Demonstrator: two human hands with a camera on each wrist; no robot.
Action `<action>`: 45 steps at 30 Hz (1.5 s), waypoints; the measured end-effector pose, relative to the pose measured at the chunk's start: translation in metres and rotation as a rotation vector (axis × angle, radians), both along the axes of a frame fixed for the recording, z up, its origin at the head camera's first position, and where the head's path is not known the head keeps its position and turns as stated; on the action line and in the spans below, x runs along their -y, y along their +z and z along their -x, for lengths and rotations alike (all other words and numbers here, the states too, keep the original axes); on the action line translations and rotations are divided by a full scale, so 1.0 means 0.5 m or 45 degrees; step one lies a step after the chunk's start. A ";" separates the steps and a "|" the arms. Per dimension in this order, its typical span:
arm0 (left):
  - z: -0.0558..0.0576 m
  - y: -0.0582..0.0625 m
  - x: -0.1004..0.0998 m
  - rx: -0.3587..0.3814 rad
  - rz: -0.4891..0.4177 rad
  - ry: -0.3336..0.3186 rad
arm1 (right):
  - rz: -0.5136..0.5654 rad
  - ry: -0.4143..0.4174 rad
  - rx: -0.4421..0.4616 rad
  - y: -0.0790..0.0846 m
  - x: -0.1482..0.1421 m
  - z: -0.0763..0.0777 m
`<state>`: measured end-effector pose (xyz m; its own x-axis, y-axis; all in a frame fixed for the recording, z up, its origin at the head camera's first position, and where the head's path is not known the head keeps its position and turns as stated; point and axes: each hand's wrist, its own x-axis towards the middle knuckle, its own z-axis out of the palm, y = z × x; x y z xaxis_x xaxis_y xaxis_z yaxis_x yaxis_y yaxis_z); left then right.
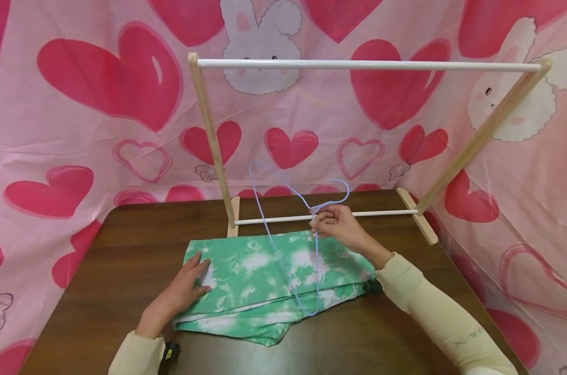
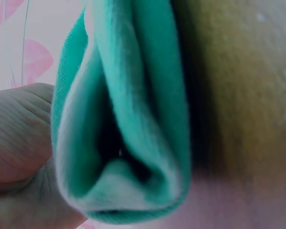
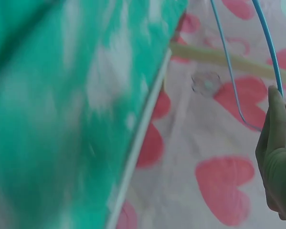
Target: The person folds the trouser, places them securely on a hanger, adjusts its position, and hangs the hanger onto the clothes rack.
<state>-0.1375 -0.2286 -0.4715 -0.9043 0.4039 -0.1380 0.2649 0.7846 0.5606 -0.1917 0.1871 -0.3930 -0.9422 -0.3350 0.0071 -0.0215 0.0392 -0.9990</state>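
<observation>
A green and white tie-dye garment [image 1: 250, 271] lies folded in a flat bundle on the table, its layered edge toward me. My left hand [image 1: 182, 286] rests on its left end, fingers spread over the cloth. From the left wrist, the garment's rolled fold [image 2: 128, 119] fills the middle and hides most of that hand. Over the garment's far right part, my right hand [image 1: 337, 224] pinches a thin light-blue wire hanger [image 1: 317, 265] just below its hook. The hanger stands tilted, one end reaching down over the cloth. In the right wrist view the fingers [image 3: 276, 124] grip the wire.
Behind the garment stands a rack with wooden legs [image 1: 210, 135], a white top bar [image 1: 372, 65] and a lower bar [image 1: 386, 213]. All stand on a dark wooden table [image 1: 114, 250]. A pink heart-patterned curtain [image 1: 91, 146] hangs around its back and sides.
</observation>
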 end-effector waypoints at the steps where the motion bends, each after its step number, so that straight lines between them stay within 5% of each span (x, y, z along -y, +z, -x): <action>1: 0.000 0.000 0.000 -0.001 0.004 -0.001 | 0.022 0.000 0.015 -0.010 0.008 -0.003; 10: -0.004 -0.003 -0.001 0.025 0.006 0.016 | 0.057 -0.019 0.153 -0.066 0.076 -0.031; 17: -0.006 -0.001 0.000 0.017 0.007 0.010 | 0.218 0.037 0.275 -0.106 0.125 -0.051; 28: -0.010 -0.008 0.011 -0.006 -0.035 0.009 | 0.201 0.069 0.459 -0.159 0.192 -0.063; 45: 0.008 -0.012 0.007 0.009 -0.095 0.016 | 0.190 -0.032 0.516 -0.180 0.189 -0.071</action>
<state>-0.1414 -0.2323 -0.4775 -0.9086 0.4018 -0.1139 0.2512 0.7437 0.6195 -0.1561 0.0929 -0.4829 -0.8868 -0.3350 -0.3185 0.3728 -0.1108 -0.9213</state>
